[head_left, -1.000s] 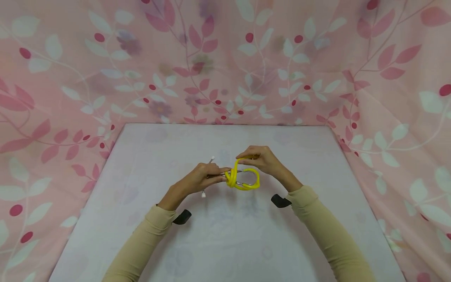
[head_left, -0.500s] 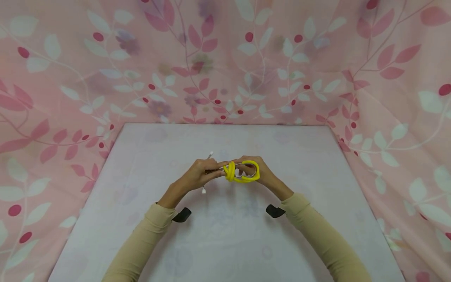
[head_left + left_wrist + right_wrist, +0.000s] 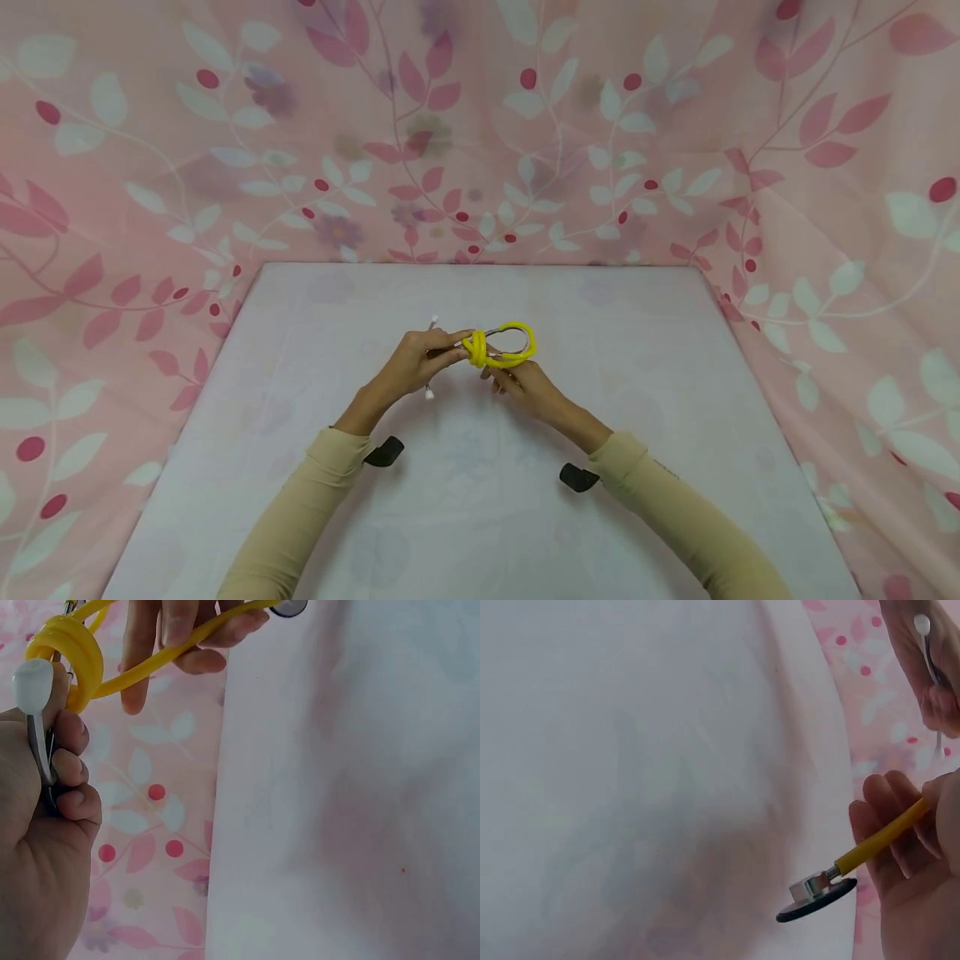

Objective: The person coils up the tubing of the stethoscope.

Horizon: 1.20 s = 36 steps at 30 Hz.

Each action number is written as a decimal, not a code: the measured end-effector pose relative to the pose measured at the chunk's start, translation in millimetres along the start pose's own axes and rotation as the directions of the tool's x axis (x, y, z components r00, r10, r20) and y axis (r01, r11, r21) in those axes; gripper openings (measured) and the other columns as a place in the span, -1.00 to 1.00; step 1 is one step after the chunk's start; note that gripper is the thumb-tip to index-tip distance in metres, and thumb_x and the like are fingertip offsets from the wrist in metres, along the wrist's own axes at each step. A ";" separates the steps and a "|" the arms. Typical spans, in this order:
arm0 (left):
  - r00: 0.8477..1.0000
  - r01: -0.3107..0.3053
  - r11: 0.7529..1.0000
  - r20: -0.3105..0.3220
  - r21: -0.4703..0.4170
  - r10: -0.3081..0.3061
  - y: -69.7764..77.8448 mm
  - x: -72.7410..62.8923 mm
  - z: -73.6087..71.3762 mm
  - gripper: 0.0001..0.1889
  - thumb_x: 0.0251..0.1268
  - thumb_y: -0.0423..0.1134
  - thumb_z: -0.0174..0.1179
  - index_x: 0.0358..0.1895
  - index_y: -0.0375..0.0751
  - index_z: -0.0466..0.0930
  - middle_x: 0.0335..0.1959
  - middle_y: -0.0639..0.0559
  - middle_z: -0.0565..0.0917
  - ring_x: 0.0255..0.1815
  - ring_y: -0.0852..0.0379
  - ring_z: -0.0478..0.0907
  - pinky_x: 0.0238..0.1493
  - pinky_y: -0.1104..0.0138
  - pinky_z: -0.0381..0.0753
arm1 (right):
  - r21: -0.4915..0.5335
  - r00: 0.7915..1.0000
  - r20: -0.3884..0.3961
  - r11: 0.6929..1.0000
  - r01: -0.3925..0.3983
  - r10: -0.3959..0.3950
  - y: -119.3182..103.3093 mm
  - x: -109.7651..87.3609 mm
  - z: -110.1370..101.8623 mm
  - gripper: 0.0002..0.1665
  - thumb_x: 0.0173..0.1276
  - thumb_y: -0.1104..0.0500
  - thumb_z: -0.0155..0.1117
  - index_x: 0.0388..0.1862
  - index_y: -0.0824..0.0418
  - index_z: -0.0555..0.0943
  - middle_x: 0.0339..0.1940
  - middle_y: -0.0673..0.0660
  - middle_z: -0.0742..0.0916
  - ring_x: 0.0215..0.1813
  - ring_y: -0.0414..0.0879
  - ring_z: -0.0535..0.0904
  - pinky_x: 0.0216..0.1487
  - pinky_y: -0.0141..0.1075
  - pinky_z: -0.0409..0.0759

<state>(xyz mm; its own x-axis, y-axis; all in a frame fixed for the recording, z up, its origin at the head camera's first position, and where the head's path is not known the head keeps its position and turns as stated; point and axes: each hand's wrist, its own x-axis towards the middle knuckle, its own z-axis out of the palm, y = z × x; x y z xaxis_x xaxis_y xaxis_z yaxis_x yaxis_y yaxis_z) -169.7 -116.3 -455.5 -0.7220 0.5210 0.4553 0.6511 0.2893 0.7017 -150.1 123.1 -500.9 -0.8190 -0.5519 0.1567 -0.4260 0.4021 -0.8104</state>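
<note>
One stethoscope (image 3: 477, 348); left grip (image 3: 417, 358) clasps metal tubes (image 3: 37, 744); yellow coil (image 3: 86, 658) seemingly touching it; right grip (image 3: 529, 390) pinches tubing (image 3: 881, 838) near chestpiece (image 3: 816, 898)

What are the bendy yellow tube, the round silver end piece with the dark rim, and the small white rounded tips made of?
Bendy yellow tube: probably smooth rubber or vinyl; it wraps in tight coils.
Round silver end piece: likely polished metal, given its bright reflections; the dark rim could be rubber or plastic.
Small white rounded tips: smooth-looking, perhaps silicone or plastic; I can't tell which.
</note>
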 end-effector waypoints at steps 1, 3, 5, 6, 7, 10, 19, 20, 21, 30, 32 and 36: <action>1.000 0.007 1.000 -0.009 -0.001 -0.007 -1.8 -0.2 -0.5 -0.67 0.20 -0.48 0.29 0.06 -0.42 0.66 -0.48 -0.13 0.70 -0.63 0.13 0.21 -0.56 0.41 0.25 | -0.026 1.000 0.015 1.000 -0.010 0.010 -1.7 -1.2 1.0 -0.56 0.57 0.25 0.00 0.37 0.28 0.43 -0.13 0.29 0.73 -0.30 0.00 0.65 -0.23 -0.39 0.64; 1.000 0.014 1.000 -0.023 0.007 -0.014 -9.8 -1.2 -1.6 -0.68 0.21 -0.44 0.30 0.05 -0.38 0.68 -0.41 -0.11 0.74 -0.63 0.17 0.22 -0.56 0.42 0.27 | -0.068 0.999 0.046 0.998 -0.012 0.015 -5.6 -3.8 2.2 -0.57 0.56 0.25 0.02 0.35 0.30 0.43 -0.17 0.25 0.73 -0.32 -0.08 0.64 -0.24 -0.42 0.62; 0.999 0.027 1.000 -0.031 0.011 -0.027 -17.8 -2.2 -3.5 -0.67 0.22 -0.37 0.31 0.07 -0.31 0.68 -0.33 -0.06 0.77 -0.62 0.20 0.26 -0.56 0.44 0.30 | -0.129 0.997 0.078 0.992 0.007 0.003 -10.8 -7.3 2.3 -0.49 0.51 0.27 0.10 0.39 0.33 0.38 -0.20 0.20 0.72 -0.31 -0.13 0.63 -0.24 -0.42 0.61; 0.999 0.030 0.999 -0.035 0.011 -0.030 -21.7 -2.8 -4.7 -0.67 0.23 -0.35 0.31 0.08 -0.27 0.68 -0.29 -0.04 0.78 -0.61 0.22 0.28 -0.55 0.45 0.33 | -0.161 0.996 0.094 0.987 0.012 0.003 -13.5 -9.5 2.0 -0.46 0.49 0.27 0.13 0.41 0.33 0.37 -0.21 0.17 0.72 -0.29 -0.15 0.62 -0.23 -0.42 0.61; 0.999 0.033 0.999 -0.036 0.015 -0.033 -25.1 -3.5 -5.9 -0.65 0.23 -0.33 0.31 0.10 -0.25 0.67 -0.29 -0.01 0.78 -0.60 0.23 0.31 -0.54 0.47 0.35 | -0.194 0.994 0.105 0.981 0.019 0.001 -16.4 -11.7 1.5 -0.41 0.47 0.28 0.16 0.44 0.30 0.34 -0.22 0.13 0.71 -0.28 -0.18 0.62 -0.23 -0.42 0.60; 0.999 0.039 0.999 -0.023 0.038 -0.039 -32.0 -6.0 -9.1 -0.62 0.26 -0.30 0.30 0.15 -0.23 0.64 -0.26 0.00 0.78 -0.58 0.24 0.34 -0.53 0.47 0.39 | -0.297 0.993 0.115 0.954 0.042 -0.008 -26.2 -17.7 -1.7 -0.41 0.41 0.27 0.23 0.41 0.26 0.41 -0.26 0.04 0.67 -0.28 -0.22 0.55 -0.25 -0.43 0.55; 0.999 0.045 0.995 -0.018 0.086 -0.044 -47.9 -12.4 -11.7 -0.62 0.28 -0.28 0.29 0.16 -0.24 0.63 -0.35 0.02 0.76 -0.57 0.26 0.29 -0.55 0.46 0.35 | -0.498 0.988 0.104 0.855 0.148 -0.110 -54.7 -26.9 -10.7 -0.56 0.38 0.21 0.28 0.23 0.25 0.59 -0.21 0.04 0.70 -0.38 -0.27 0.52 -0.37 -0.52 0.50; 0.999 0.047 0.995 -0.012 0.086 -0.046 -49.1 -12.8 -11.3 -0.62 0.28 -0.28 0.29 0.16 -0.24 0.63 -0.35 0.03 0.76 -0.57 0.27 0.30 -0.55 0.46 0.35 | -0.511 0.986 0.100 0.843 0.167 -0.135 -57.9 -27.0 -12.1 -0.57 0.38 0.21 0.29 0.21 0.25 0.61 -0.21 0.04 0.72 -0.38 -0.26 0.55 -0.37 -0.52 0.52; 0.999 0.048 0.995 -0.006 0.088 -0.048 -50.0 -13.2 -10.8 -0.63 0.29 -0.27 0.29 0.14 -0.24 0.64 -0.35 0.02 0.76 -0.56 0.27 0.30 -0.55 0.46 0.35 | -0.520 0.983 0.095 0.834 0.185 -0.160 -61.2 -26.9 -13.8 -0.59 0.37 0.21 0.30 0.18 0.24 0.63 -0.22 0.04 0.73 -0.38 -0.26 0.57 -0.36 -0.52 0.53; 0.995 0.079 0.993 0.060 0.082 -0.084 -47.6 -13.0 -7.7 -0.64 0.28 -0.27 0.29 0.14 -0.21 0.65 -0.26 0.02 0.78 -0.56 0.29 0.32 -0.52 0.49 0.37 | -0.440 0.945 0.011 0.847 0.299 -0.328 -82.6 -20.7 -33.9 -0.75 0.27 0.24 0.41 -0.06 0.20 0.69 -0.23 0.04 0.79 -0.32 -0.26 0.66 -0.26 -0.50 0.62; 0.994 0.068 0.995 0.076 0.076 -0.074 -45.6 -12.4 -6.3 -0.60 0.27 -0.28 0.30 0.18 -0.22 0.61 -0.25 0.01 0.78 -0.56 0.30 0.32 -0.51 0.49 0.40 | -0.418 0.945 0.009 0.858 0.300 -0.326 -82.8 -19.7 -35.7 -0.75 0.28 0.21 0.41 -0.06 0.21 0.68 -0.20 0.04 0.79 -0.28 -0.25 0.67 -0.22 -0.49 0.64; 0.991 0.043 0.994 0.120 0.096 -0.054 -41.2 -13.0 -2.4 -0.59 0.26 -0.22 0.30 0.16 -0.23 0.62 -0.28 0.04 0.77 -0.53 0.31 0.33 -0.49 0.50 0.42 | -0.318 0.965 -0.025 0.917 0.240 -0.262 -79.4 -18.3 -36.0 -0.67 0.32 0.15 0.38 0.00 0.25 0.59 -0.20 0.06 0.79 -0.26 -0.24 0.68 -0.20 -0.47 0.65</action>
<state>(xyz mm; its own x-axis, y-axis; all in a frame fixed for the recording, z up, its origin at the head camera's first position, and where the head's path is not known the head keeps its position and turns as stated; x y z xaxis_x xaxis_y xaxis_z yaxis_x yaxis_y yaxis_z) -187.8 -137.0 -489.0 -0.7230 0.5970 0.3478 0.6392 0.3869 0.6646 -115.1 127.6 -419.1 -0.6885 -0.6194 0.3773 -0.7097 0.4683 -0.5263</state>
